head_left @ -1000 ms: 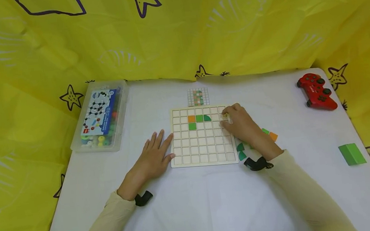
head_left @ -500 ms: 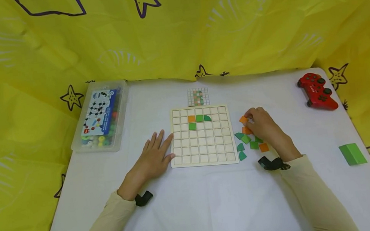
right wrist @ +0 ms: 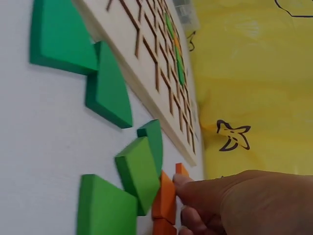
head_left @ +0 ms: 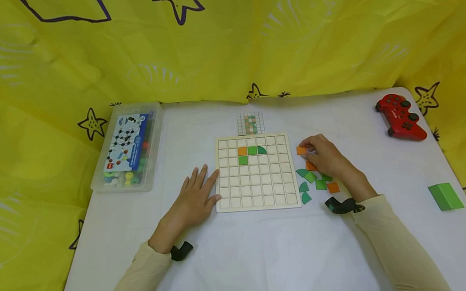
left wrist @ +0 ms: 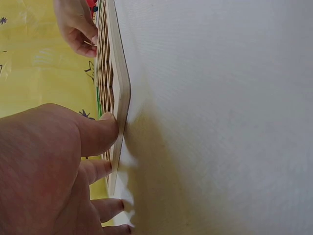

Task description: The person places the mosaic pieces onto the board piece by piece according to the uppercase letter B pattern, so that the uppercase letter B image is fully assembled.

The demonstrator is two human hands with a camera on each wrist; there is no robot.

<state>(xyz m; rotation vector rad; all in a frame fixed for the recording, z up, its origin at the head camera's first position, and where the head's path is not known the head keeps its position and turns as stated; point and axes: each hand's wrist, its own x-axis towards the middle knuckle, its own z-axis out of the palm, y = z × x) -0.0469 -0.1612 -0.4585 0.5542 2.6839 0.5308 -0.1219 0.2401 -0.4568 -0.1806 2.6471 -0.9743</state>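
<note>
Orange tile [head_left: 301, 150] pinched by right hand [head_left: 324, 155], jutting toward board [head_left: 256, 191].

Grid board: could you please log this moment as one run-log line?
left hand: touches left edge of grid board; right hand: pinches orange square; on board: four pieces; beside board: loose pieces

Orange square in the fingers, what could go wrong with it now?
The right hand pinches the orange square near one side, so it might slip and drop.
The loose pieces lie close by the hand and could get nudged.
The left hand touches the edge of the grid board, so a push there might shift the board.
</note>
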